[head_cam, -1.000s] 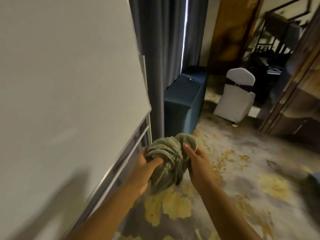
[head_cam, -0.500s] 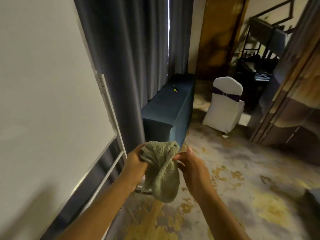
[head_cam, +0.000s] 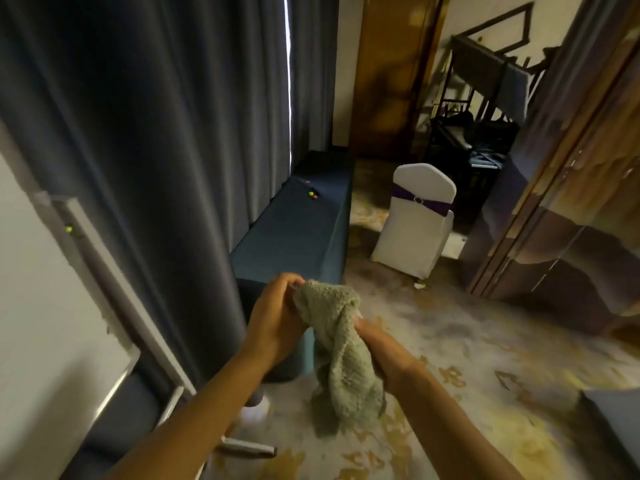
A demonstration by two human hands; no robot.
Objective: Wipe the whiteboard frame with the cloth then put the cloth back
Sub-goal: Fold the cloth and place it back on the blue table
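A grey-green terry cloth (head_cam: 341, 355) hangs between my hands at the centre of the view. My left hand (head_cam: 275, 315) pinches its top corner. My right hand (head_cam: 381, 351) grips it from the right, partly hidden behind the fabric. The whiteboard (head_cam: 38, 306) fills the left edge, and its silver frame (head_cam: 114, 296) runs diagonally down beside the dark curtain. Both hands are off the frame, to its right.
A long table under a dark blue cover (head_cam: 298, 223) stands just beyond my hands, with small coloured items (head_cam: 312, 194) on it. A white covered chair (head_cam: 417, 220) stands to the right. Dark curtains (head_cam: 166, 133) hang behind the board. Patterned carpet (head_cam: 485, 358) lies below.
The view has swung right, so the whiteboard has slid to the left edge. The bunched cloth has come loose and now hangs long between my hands, which moved away from the frame.
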